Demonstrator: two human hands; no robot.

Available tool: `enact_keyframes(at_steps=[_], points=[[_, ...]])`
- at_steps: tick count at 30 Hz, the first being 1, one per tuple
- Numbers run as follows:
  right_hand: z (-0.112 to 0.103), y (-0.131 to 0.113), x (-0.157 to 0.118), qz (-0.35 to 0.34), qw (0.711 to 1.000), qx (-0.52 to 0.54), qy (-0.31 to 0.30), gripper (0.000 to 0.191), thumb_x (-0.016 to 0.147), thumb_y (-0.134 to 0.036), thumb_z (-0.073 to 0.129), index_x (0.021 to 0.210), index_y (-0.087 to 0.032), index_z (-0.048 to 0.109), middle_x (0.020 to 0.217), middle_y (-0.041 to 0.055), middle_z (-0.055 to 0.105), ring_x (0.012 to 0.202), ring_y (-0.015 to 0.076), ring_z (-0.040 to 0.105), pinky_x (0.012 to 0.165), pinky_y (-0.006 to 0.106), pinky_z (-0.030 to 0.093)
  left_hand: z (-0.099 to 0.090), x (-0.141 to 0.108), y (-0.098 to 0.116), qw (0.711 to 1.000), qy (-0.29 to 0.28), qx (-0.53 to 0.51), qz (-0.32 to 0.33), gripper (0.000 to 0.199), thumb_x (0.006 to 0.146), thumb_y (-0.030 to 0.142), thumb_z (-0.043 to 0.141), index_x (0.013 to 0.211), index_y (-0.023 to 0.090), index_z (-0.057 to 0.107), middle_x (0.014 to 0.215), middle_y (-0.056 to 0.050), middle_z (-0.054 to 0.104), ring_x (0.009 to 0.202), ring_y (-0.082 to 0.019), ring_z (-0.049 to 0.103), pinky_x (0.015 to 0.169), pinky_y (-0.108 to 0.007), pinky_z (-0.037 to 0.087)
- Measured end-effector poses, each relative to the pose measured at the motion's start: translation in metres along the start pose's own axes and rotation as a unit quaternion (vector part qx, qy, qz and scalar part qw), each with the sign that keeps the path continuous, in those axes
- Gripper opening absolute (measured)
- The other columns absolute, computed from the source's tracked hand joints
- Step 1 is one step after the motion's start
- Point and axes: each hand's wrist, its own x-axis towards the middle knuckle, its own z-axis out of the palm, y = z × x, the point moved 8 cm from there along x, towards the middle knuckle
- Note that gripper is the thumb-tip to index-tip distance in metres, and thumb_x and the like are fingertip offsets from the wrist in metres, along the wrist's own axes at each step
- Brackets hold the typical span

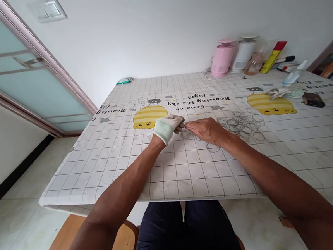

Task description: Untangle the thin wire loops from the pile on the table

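My left hand (169,126), in a pale glove with a mint cuff, has its fingers pinched together above the checked tablecloth. Fingertip to fingertip with it, my bare right hand (206,130) is also closed in a pinch. A thin dark wire loop (186,134) shows just below the fingertips, and what each hand pinches is too small to make out. A loose pile of thin wire rings (240,125) lies on the cloth to the right of my right hand, with one ring (213,147) under my right wrist.
The checked tablecloth (106,173) covers a table against a wall. At the back right stand a pink device (223,59), a white device (242,56), a bottle (254,63) and a red-yellow can (274,57). A crumpled glove (286,92) lies nearer. A green packet (124,80) sits back left.
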Motion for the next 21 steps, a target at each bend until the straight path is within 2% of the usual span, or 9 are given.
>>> enact_keyframes(at_steps=[3,6,8,12,17,19,21], points=[[-0.004,0.011,0.0,0.075,0.996,0.028,0.047,0.035,0.104,-0.026,0.046,0.069,-0.021,0.051,0.057,-0.003,0.042,0.054,0.0126,0.034,0.055,0.03,0.025,-0.003,-0.005,0.01,0.999,-0.015,0.008,0.034,0.013,0.087,0.023,0.066,0.083,0.013,0.074,0.072,-0.005,0.07,0.06,-0.012,0.061,0.055,-0.025,0.047],[-0.009,0.026,-0.003,0.18,0.976,0.072,0.104,0.034,0.101,-0.029,0.05,0.068,-0.022,0.05,0.055,-0.0027,0.043,0.052,0.0131,0.037,0.052,0.029,0.026,-0.005,-0.008,0.018,0.997,-0.039,0.015,0.066,0.016,0.087,0.027,0.066,0.087,0.013,0.075,0.076,-0.006,0.072,0.064,-0.013,0.063,0.057,-0.025,0.05],[-0.01,0.028,-0.004,0.213,0.966,0.082,0.118,0.032,0.1,-0.03,0.052,0.069,-0.022,0.051,0.055,-0.0023,0.045,0.051,0.0134,0.039,0.051,0.029,0.026,-0.007,-0.008,0.018,0.997,-0.044,0.014,0.066,0.018,0.087,0.029,0.067,0.088,0.013,0.075,0.077,-0.006,0.072,0.064,-0.013,0.063,0.057,-0.026,0.05],[-0.016,0.018,-0.002,0.191,0.97,0.04,0.143,0.03,0.098,-0.025,0.051,0.069,-0.022,0.044,0.056,-0.0031,0.043,0.051,0.0121,0.038,0.052,0.03,0.025,-0.008,-0.003,0.011,0.997,-0.052,-0.024,0.044,0.021,0.088,0.034,0.068,0.087,0.014,0.073,0.077,-0.005,0.069,0.062,-0.011,0.06,0.056,-0.025,0.048],[-0.019,0.017,-0.003,0.181,0.97,0.015,0.163,0.035,0.098,-0.023,0.048,0.067,-0.023,0.031,0.053,-0.0053,0.032,0.049,0.0105,0.028,0.052,0.03,0.022,-0.01,-0.001,0.007,0.997,-0.049,-0.061,0.024,0.021,0.088,0.035,0.07,0.087,0.014,0.072,0.076,-0.004,0.066,0.059,-0.01,0.057,0.054,-0.023,0.045],[-0.018,0.019,-0.003,0.185,0.97,0.026,0.156,0.035,0.098,-0.023,0.047,0.067,-0.023,0.031,0.053,-0.0046,0.035,0.049,0.0105,0.029,0.051,0.03,0.022,-0.01,-0.003,0.008,0.997,-0.046,-0.052,0.027,0.02,0.088,0.034,0.071,0.085,0.014,0.072,0.075,-0.003,0.064,0.058,-0.01,0.056,0.054,-0.024,0.045],[-0.016,0.022,-0.003,0.196,0.969,0.039,0.148,0.034,0.099,-0.024,0.046,0.066,-0.023,0.034,0.055,-0.0021,0.044,0.049,0.0111,0.034,0.051,0.03,0.025,-0.01,-0.004,0.009,0.997,-0.049,-0.054,0.033,0.02,0.087,0.034,0.072,0.084,0.014,0.072,0.072,-0.003,0.062,0.056,-0.01,0.054,0.052,-0.024,0.043]])
